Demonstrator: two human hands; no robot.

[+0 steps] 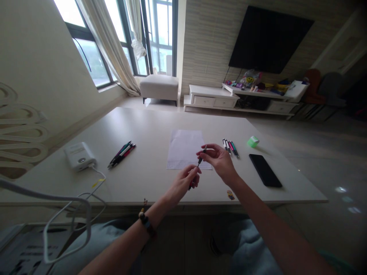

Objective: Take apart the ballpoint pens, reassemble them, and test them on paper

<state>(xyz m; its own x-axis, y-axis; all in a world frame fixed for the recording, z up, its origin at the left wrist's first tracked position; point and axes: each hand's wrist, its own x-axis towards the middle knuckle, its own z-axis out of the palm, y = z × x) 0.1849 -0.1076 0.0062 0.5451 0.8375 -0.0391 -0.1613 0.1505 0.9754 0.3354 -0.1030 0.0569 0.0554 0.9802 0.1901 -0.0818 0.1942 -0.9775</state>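
Note:
Over the near edge of a white sheet of paper (pixel 185 147), my two hands meet on a dark pen (pixel 200 160). My left hand (pixel 187 178) is closed around its lower part, and a bit of dark red shows beneath the fingers. With thumb and fingertips, my right hand (pixel 218 158) pinches the upper part, where a greyish end sticks up. A thin, dark length spans the small gap between the hands. Whether the pen is in separate pieces I cannot tell. Several pens (pixel 230 147) lie just beyond my right hand.
A bundle of pens (pixel 122 154) lies on the white table (pixel 146 133) at left, near a white power adapter (pixel 80 156) with a cable. At right are a black phone (pixel 265 170) and a green tape-like item (pixel 253 141). A small cartoon sticker (pixel 230 195) is near the front edge.

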